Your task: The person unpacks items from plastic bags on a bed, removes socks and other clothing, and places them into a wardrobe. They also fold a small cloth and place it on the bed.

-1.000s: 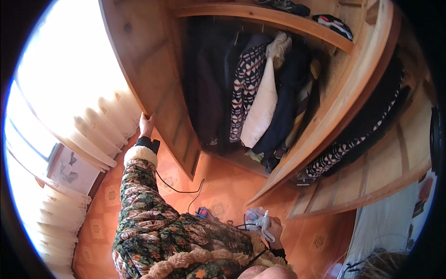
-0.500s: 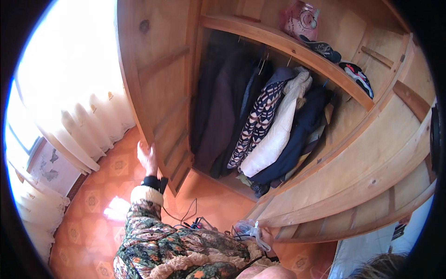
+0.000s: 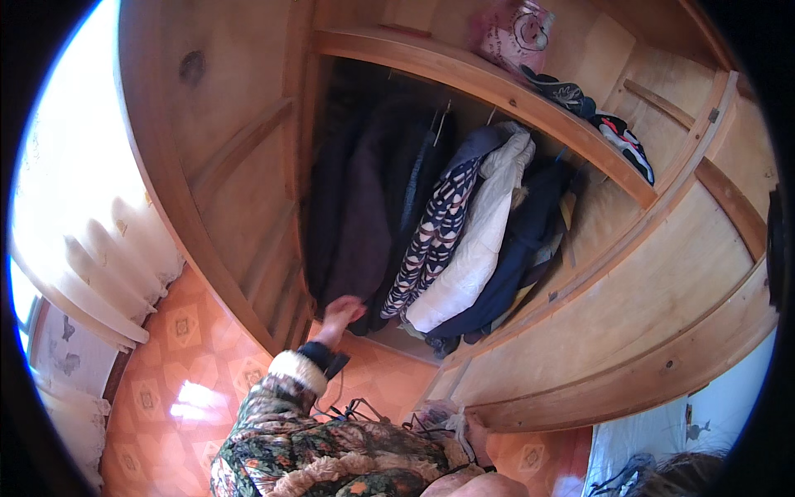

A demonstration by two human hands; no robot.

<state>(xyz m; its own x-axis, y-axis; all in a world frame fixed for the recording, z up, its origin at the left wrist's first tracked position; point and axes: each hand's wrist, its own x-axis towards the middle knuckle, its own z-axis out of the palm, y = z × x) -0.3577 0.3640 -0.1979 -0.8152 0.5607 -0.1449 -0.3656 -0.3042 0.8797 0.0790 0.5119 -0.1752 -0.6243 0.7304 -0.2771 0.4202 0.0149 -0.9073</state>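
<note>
My left hand reaches in front of the open wardrobe, close to the lower ends of the hanging dark coats. Its fingers look loosely bent and hold nothing that I can see. Low in the picture, my right hand is partly hidden by my floral, fleece-trimmed sleeve. It appears closed on a crumpled clear plastic bag. Dark cables lie or hang beside the bag. Right of the dark coats hang a patterned garment, a white padded coat and a navy coat.
The left wardrobe door and right door stand open. On the upper shelf sit a pink printed bag, a dark shoe and a black-and-white shoe. Pale curtains hang at left over an orange patterned floor.
My left hand has let go of the left door's edge and moved right, in front of the dark coats. The door appears further left and larger as the view shifted.
</note>
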